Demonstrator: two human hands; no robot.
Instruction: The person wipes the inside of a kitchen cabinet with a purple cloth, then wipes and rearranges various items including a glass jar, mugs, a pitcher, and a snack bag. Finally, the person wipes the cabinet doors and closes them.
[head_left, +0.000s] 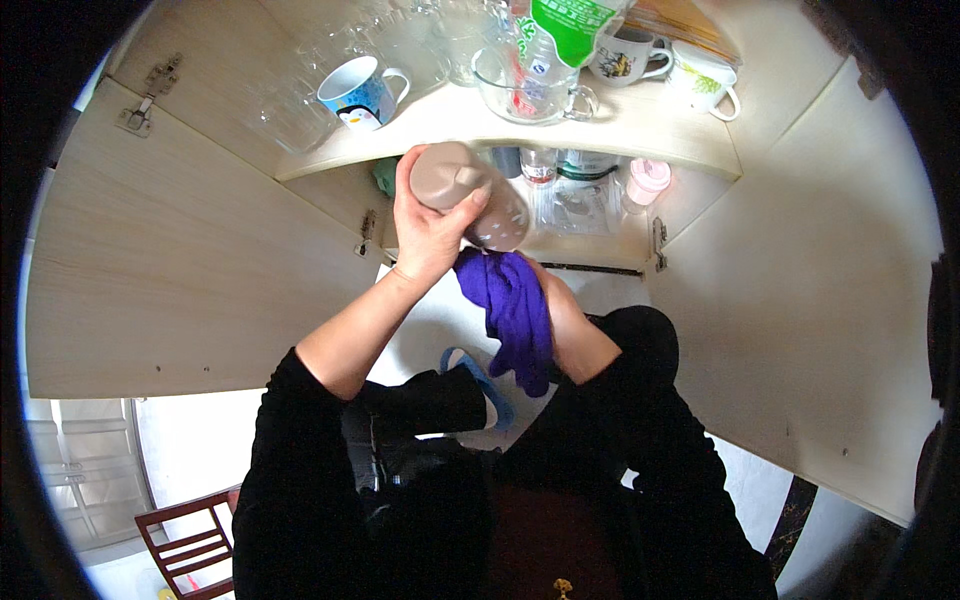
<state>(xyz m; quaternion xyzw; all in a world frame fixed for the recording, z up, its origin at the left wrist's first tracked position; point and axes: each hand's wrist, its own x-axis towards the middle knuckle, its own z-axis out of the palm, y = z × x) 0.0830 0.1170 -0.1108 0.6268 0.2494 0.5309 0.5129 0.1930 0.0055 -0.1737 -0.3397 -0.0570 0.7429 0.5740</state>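
My left hand (431, 232) is wrapped around a taupe bottle (499, 217) with a smooth rounded lid, its thumb across the side. The bottle is tilted, with pale marks on its lower body. A purple cloth (517, 322) hangs in folds from the bottle's near end. My right hand (534, 268) is at that same end with the cloth, mostly hidden behind it and the bottle. Before me is an open pale wooden cabinet. On its upper shelf (435, 120) stand a blue penguin mug (358, 96) and a clear glass cup (517, 101).
Two cabinet doors stand open, left (187, 285) and right (795, 285). Two white mugs, one with a dark print (619, 64) and one with green leaves (697, 82), sit at upper right. A pink-lidded cup (649, 180) is below. A wooden chair (191, 551) is behind.
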